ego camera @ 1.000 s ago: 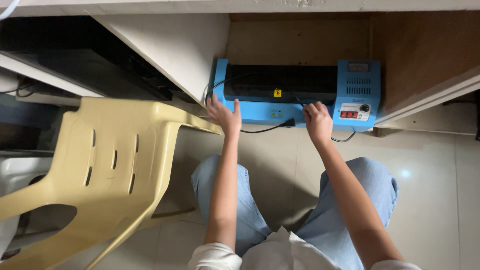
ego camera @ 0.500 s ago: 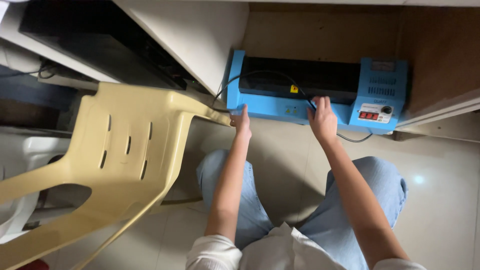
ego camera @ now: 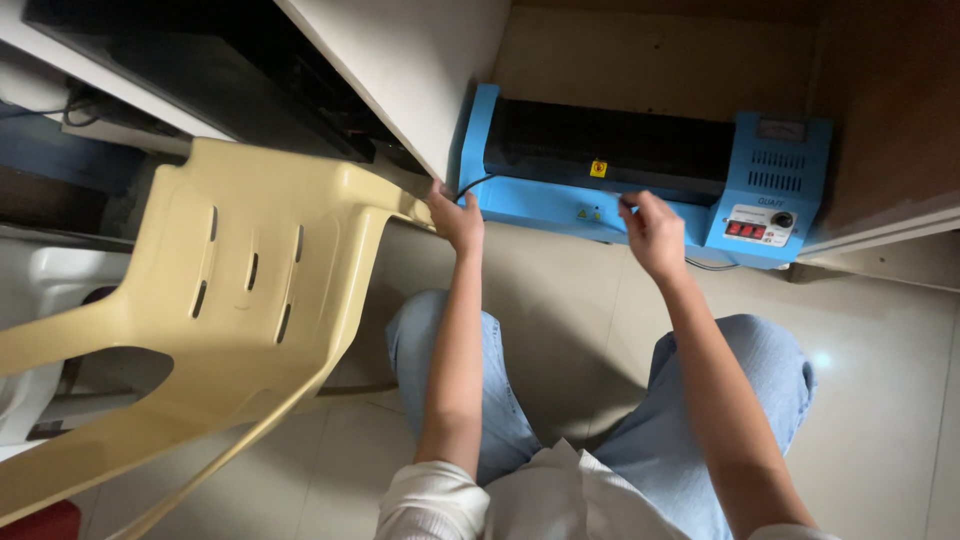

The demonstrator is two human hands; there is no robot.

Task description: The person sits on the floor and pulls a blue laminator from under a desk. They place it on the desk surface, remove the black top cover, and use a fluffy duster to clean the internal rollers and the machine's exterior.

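Note:
A blue laminator (ego camera: 540, 200) with a black top slot sits on the tiled floor under a desk, its control panel (ego camera: 755, 225) with red buttons and a knob at the right. My left hand (ego camera: 455, 218) grips the machine's near left corner, beside a black cable (ego camera: 478, 184) that curves up there. My right hand (ego camera: 650, 232) is at the middle of the front edge, fingers pinched together on what looks like the same thin cable. My knees in blue jeans (ego camera: 760, 370) are bent below.
A beige plastic chair (ego camera: 250, 280) tilts close on the left, its corner almost touching my left hand. A white desk panel (ego camera: 400, 60) stands above it. A brown wooden wall (ego camera: 880, 110) borders the laminator's right side. A white object (ego camera: 30, 300) is at far left.
The view has shifted left and closer. My left hand has moved to the laminator's left corner, and my right hand has pulled back slightly with its fingers pinched.

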